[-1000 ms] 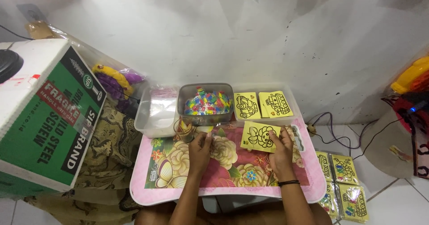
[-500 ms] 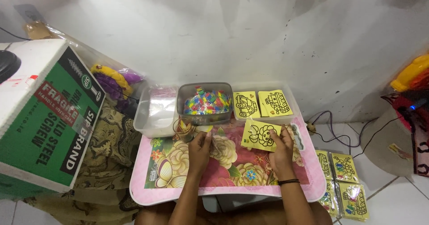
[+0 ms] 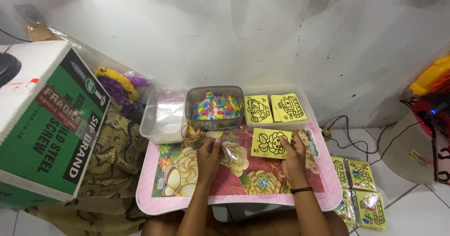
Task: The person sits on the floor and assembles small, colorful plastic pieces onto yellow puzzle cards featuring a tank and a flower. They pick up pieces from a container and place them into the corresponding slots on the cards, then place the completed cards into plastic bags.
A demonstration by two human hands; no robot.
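My left hand [image 3: 208, 153] rests on the pink floral tray table [image 3: 187, 189], fingers pinched on a small clear plastic bag [image 3: 229, 148]. My right hand [image 3: 293, 157] holds the right edge of a yellow picture card [image 3: 268, 143] with a black line drawing, lying flat on the table. Behind the hands stands a grey tub of small colourful packets [image 3: 215, 106]. Two more yellow cards [image 3: 275, 108] lie in a clear container to its right.
A clear tub of plastic bags [image 3: 164, 115] stands at the back left. A large green and white cardboard box [image 3: 44, 123] sits to the left over patterned cloth. Bagged yellow cards [image 3: 360, 189] lie on the floor at right, near black cables [image 3: 349, 135].
My right hand has slid the yellow card slightly; my left hand's fingers have shifted on the clear bag. Otherwise the scene is the same.
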